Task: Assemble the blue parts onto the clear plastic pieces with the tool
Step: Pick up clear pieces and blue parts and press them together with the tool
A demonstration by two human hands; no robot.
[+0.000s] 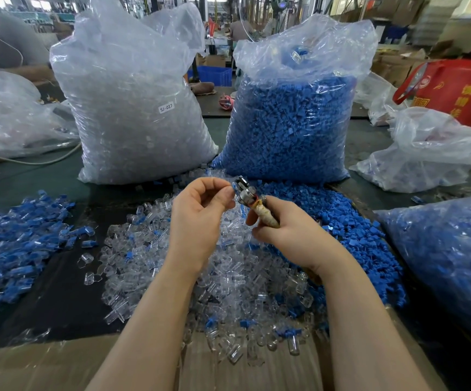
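Right hand (282,224) grips the tool (252,200); left hand (200,207) pinches at its head, the part there hidden.

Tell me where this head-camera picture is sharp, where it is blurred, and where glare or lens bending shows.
Head view: sharp at the centre, on the left hand, right hand and tool; glare speckles the bag of clear pieces and bag of blue parts; the far workshop is soft; wide-angle bending and smear show at the edges, as on the red bag.
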